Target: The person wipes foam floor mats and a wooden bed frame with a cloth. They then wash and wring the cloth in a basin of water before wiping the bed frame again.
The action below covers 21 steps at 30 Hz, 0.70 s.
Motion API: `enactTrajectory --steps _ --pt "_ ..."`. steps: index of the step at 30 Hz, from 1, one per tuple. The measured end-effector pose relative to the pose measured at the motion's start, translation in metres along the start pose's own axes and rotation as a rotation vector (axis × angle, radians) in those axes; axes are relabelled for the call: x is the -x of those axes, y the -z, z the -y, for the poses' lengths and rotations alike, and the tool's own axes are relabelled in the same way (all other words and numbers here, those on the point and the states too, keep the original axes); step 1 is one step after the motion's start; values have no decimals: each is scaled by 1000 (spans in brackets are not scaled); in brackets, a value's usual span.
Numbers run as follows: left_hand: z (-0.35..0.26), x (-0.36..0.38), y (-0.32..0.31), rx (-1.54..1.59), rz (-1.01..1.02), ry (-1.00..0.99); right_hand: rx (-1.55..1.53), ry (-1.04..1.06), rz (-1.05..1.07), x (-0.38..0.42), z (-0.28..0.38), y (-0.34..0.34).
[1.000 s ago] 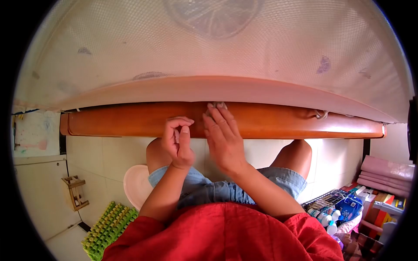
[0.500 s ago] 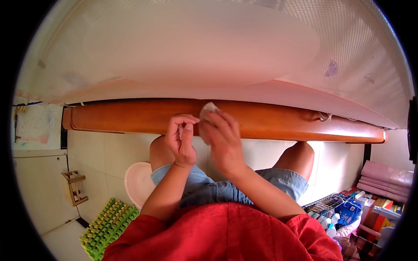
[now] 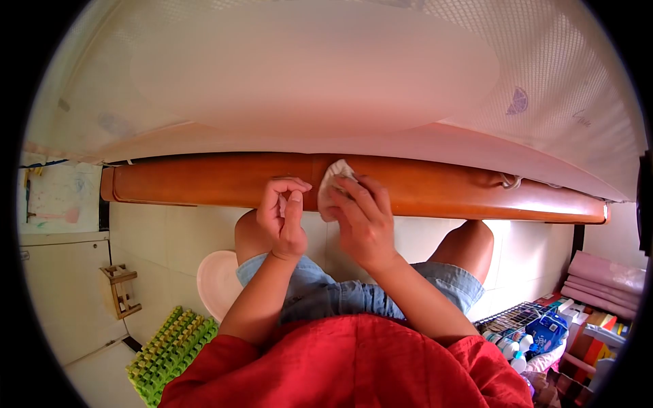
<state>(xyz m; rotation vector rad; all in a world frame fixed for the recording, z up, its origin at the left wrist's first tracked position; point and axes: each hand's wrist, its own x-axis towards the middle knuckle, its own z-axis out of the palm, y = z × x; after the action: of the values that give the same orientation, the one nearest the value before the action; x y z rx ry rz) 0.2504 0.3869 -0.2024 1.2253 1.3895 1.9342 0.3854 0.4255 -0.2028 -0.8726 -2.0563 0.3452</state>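
Note:
My right hand (image 3: 367, 228) presses a crumpled white cloth (image 3: 332, 189) against the polished reddish-brown wooden bed rail (image 3: 252, 178), its fingers bent over the fabric. Just to the left, near a vertical seam in the wood, my left hand (image 3: 284, 221) is held in front of the rail. Its fingers are curled towards the thumb. A small pale patch shows inside that hand, but I cannot make out what it is.
Above the rail spreads pale bedding behind a mesh net (image 3: 544, 81). A pink basin (image 3: 219, 282), a small wooden stool (image 3: 121, 292) and a green slatted mat (image 3: 170, 357) lie to the left. On the right are a wire basket (image 3: 513, 318) with bottles and folded pink pads (image 3: 605, 279).
My right hand and the cloth have shifted a little to the right along the rail, away from my left hand. The left hand stays almost where it was.

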Motion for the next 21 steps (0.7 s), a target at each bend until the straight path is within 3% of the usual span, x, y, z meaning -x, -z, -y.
enactTrajectory --steps 8,21 --pt "2 0 -4 3 -2 -23 144 -44 -70 11 -16 32" --pt "-1 2 -2 9 13 26 -17 85 5 -5 10 -19"
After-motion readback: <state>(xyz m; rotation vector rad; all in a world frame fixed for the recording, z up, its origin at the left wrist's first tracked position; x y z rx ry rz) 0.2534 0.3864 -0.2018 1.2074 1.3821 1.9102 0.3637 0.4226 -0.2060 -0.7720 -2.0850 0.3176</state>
